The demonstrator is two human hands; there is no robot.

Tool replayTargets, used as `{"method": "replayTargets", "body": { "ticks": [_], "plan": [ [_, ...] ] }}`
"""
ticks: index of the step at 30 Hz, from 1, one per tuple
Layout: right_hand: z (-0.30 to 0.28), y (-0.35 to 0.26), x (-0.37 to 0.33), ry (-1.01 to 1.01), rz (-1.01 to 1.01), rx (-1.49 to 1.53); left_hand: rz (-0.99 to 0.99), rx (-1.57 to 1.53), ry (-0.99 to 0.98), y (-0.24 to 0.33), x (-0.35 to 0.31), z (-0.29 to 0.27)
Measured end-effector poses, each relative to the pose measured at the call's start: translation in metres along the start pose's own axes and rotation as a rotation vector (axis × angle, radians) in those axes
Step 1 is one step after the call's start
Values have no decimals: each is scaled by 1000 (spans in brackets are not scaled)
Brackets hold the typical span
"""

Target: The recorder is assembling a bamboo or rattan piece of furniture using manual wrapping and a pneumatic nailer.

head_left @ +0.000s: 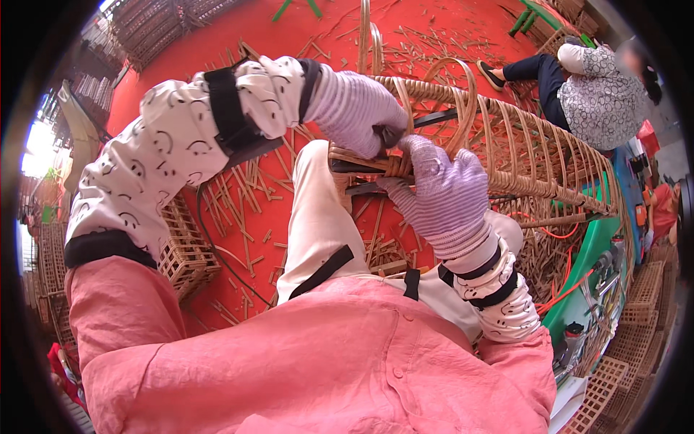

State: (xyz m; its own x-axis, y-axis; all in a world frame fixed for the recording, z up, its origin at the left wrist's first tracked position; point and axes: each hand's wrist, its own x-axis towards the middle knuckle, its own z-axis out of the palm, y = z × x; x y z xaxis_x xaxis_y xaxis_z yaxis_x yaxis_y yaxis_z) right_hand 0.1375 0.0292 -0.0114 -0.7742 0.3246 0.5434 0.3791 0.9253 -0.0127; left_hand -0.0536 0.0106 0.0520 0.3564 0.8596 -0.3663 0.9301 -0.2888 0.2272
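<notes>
Left hand (361,110) and right hand (450,189) pinch the rattan binding (396,167); the wicker frame (536,187) looks largely wrapped; the loose loop (473,92) seems left to tighten.

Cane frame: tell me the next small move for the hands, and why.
Probably draw the cane loop snug: it stands up in a wide, open arc at the cane frame, while the left hand and right hand are both close by at the wrapped end, seemingly well placed to steady and pull.
</notes>
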Motion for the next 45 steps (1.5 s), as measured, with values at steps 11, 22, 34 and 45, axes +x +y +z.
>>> {"method": "replayTargets", "body": {
  "ticks": [11, 22, 34, 45],
  "plan": [
    [-4, 4, 4, -43, -4, 5, -134, 17, 306, 64, -35, 48],
    [-70, 4, -3, 18, -48, 330, -115, -38, 833, 63, -57, 104],
    [-35, -8, 36, -435, -57, 515, -411, 89, 921, 91, -50, 137],
    [-9, -11, 43, -364, -403, -205, -257, -223, 490, 60, -87, 107]
  ]
}}
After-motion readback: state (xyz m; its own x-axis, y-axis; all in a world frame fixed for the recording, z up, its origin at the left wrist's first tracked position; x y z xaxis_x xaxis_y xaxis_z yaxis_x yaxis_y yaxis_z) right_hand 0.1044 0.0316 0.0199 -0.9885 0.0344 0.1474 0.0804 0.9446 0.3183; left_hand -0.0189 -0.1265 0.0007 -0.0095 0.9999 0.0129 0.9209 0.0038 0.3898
